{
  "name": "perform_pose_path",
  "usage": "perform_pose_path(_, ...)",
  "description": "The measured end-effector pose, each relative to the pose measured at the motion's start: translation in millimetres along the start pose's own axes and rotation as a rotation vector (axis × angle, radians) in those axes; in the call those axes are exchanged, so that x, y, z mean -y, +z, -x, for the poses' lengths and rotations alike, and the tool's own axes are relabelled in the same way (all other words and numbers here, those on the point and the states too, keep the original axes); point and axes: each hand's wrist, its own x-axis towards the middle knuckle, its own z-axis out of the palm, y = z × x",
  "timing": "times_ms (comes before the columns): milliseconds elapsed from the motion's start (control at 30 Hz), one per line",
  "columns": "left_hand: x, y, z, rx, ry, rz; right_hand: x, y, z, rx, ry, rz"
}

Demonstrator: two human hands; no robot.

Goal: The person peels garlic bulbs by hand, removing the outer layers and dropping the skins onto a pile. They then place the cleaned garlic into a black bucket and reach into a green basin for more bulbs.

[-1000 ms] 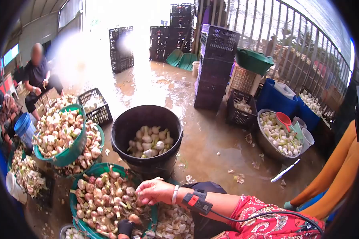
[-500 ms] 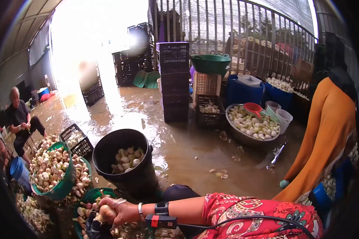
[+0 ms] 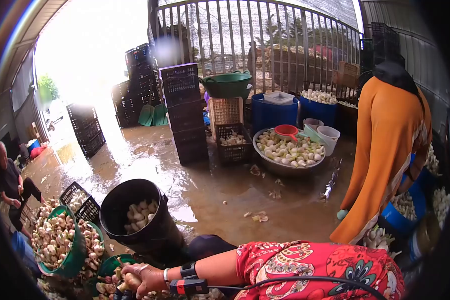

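Observation:
My right hand (image 3: 146, 280) reaches in from the right at the bottom left, past a red patterned sleeve (image 3: 305, 265). Its fingers are closed around a pale garlic bulb (image 3: 131, 281), and something whitish covers part of the fingers. A wristband and a dark watch (image 3: 189, 270) circle the wrist. Just below the bulb, a dark-gloved patch, seemingly my left hand (image 3: 123, 292), is mostly cut off by the frame edge; its fingers cannot be made out. Under both lies a green basket (image 3: 106, 269) with garlic bulbs.
A black bucket (image 3: 106, 212) with peeled garlic stands in front. To its left is a heaped green basket (image 3: 75, 250). A person in orange (image 3: 385, 145) bends over at right; another person (image 3: 7, 175) sits at far left. A metal basin (image 3: 285, 170) and stacked crates (image 3: 189, 115) stand behind.
My view has turned right, so the surroundings shift left. My right hand still grips the garlic bulb, and less of the dark glove shows. The person in orange stays bent over.

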Motion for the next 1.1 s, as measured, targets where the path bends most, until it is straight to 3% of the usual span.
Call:
perform_pose_path(33,35,-26,0,0.098,0.017,-0.330,2,-2,0,0.052,0.091,-0.090)
perform_pose_path(67,55,-39,-1,0.194,0.035,-0.659,-5,2,0,0.015,0.042,-0.081)
perform_pose_path(200,49,-32,7,0.063,0.155,-0.395,3,7,-5,0.091,0.150,-0.303)
perform_pose_path(267,37,-25,8,0.062,0.102,-0.350,2,7,-8,0.314,0.700,-1.020)
perform_pose_path(300,35,-24,8,0.061,0.091,-0.344,-4,11,-9,0.318,0.698,-1.020)
perform_pose_path(367,34,-24,9,0.053,0.075,-0.338,-17,22,-7,0.267,0.819,-1.388)
perform_pose_path(400,34,-24,10,0.053,0.067,-0.335,-11,20,-6,0.271,0.823,-1.386)
perform_pose_path(500,32,-24,10,0.047,0.050,-0.333,12,8,-4,0.303,0.561,-0.806)
perform_pose_path(533,32,-23,10,0.043,0.045,-0.335,46,13,11,-0.061,0.214,-0.782)
perform_pose_path(567,32,-23,10,0.044,0.040,-0.335,38,16,11,-0.062,0.213,-0.783)
perform_pose_path(633,31,-23,10,0.038,0.035,-0.339,47,12,12,-0.086,-0.133,-0.481)
perform_pose_path(667,31,-23,11,0.038,0.034,-0.342,56,17,8,-0.029,0.460,-0.371)
perform_pose_path(700,31,-23,12,0.037,0.033,-0.342,70,5,11,-0.028,0.462,-0.373)
perform_pose_path(767,31,-24,12,0.031,0.034,-0.349,83,-7,19,0.250,0.560,-0.646)
perform_pose_path(800,31,-26,13,0.024,0.030,-0.354,23,10,8,0.552,0.525,-1.119)
perform_pose_path(833,32,-28,14,0.020,0.026,-0.357,23,7,13,0.653,0.473,-1.251)
perform_pose_path(900,36,-32,14,0.006,0.019,-0.361,-5,25,21,0.475,0.753,-1.336)
perform_pose_path(933,39,-34,14,-0.006,0.014,-0.362,-5,20,21,0.697,0.786,-1.436)
perform_pose_path(1033,50,-42,14,-0.069,-0.050,-0.325,5,16,27,0.780,0.738,-1.378)
perform_pose_path(1067,68,-46,15,-0.089,0.057,-0.191,4,17,24,0.746,0.699,-1.379)
perform_pose_path(1100,43,-30,16,-0.184,-0.107,-0.008,-4,14,17,0.759,0.645,-1.356)
